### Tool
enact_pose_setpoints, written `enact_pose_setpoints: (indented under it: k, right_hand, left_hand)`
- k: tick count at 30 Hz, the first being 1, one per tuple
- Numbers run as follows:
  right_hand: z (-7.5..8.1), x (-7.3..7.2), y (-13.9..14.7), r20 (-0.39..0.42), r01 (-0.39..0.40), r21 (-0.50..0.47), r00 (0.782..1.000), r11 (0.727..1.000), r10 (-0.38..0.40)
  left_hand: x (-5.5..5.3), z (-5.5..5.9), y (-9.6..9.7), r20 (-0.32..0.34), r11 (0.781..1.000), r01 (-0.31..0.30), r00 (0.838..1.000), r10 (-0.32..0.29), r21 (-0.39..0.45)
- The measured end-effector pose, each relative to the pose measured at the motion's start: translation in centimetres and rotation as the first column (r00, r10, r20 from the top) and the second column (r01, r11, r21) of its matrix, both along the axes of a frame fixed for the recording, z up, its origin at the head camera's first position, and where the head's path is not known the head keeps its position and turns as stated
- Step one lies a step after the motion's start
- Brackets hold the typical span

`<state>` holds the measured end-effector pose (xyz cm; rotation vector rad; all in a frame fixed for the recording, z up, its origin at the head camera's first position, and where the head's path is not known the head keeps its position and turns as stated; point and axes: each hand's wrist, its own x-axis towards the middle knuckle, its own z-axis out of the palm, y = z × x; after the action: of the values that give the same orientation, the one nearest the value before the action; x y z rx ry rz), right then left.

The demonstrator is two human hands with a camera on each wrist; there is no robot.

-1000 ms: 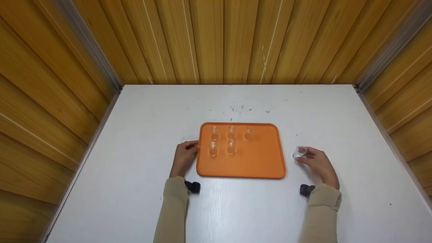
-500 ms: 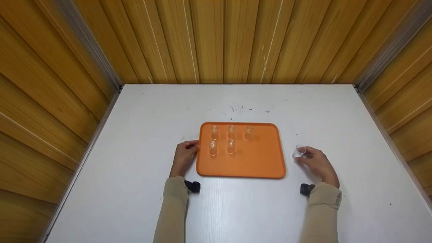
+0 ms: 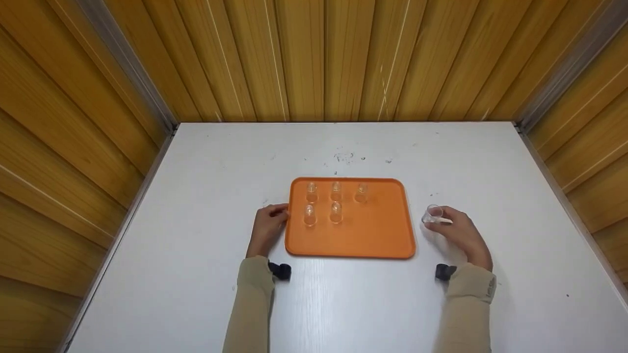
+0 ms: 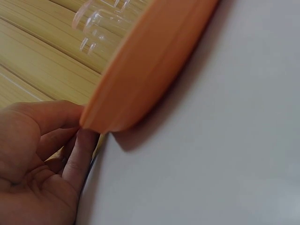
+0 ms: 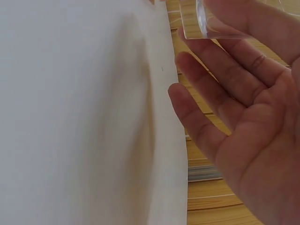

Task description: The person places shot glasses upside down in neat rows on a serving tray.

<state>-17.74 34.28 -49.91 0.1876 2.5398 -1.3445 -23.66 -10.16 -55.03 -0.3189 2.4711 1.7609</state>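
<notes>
On the left, my left hand pinches the left rim of an orange tray between thumb and fingers. In the left wrist view the fingertips are right at the tray's edge. My right hand, off the tray's right side, holds a small clear cup between thumb and index finger. That cup is tilted; in the right wrist view only part of the cup shows, with the other fingers spread below it. Three clear cups make a back row on the tray, and two more cups stand in front of them.
A white table lies under the tray, with small dark marks behind it. Yellow wood-look panels wall the back and both sides. Each wrist carries a black camera.
My right hand has moved slightly up and left with its cup, nearer the tray, and the cup's tilt has changed. The left hand, tray and standing cups are as before.
</notes>
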Motion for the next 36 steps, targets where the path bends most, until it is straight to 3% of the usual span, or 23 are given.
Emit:
enact_pose_setpoints:
  k: [14, 22, 29, 33, 36]
  right_hand:
    - [0.6, -1.5, -2.7, -0.225, -0.058, -0.022, 0.973, 0.998, 0.051]
    - [0.8, -2.1, -4.6, -0.177, -0.070, -0.073, 0.983, 0.995, 0.056]
    - [0.8, -2.5, -6.4, -0.192, -0.124, -0.108, 0.976, 0.986, 0.101]
    - [2.3, -2.0, -7.9, -0.172, -0.143, -0.109, 0.977, 0.984, 0.123]
    - [2.4, -2.1, -8.6, -0.161, -0.150, -0.111, 0.978, 0.982, 0.131]
  left_hand:
    - [0.1, 0.2, 0.0, 0.002, 1.000, 0.005, 1.000, -0.005, 0.009]
    - [0.0, 0.2, -0.1, 0.021, 1.000, 0.008, 1.000, -0.008, 0.016]
    - [-0.1, 0.3, -0.1, 0.048, 1.000, 0.003, 0.999, -0.003, 0.014]
    - [0.0, 0.3, -0.1, 0.052, 1.000, 0.005, 0.999, -0.005, 0.011]
    - [0.0, 0.2, -0.1, 0.051, 1.000, 0.009, 0.999, -0.010, 0.012]
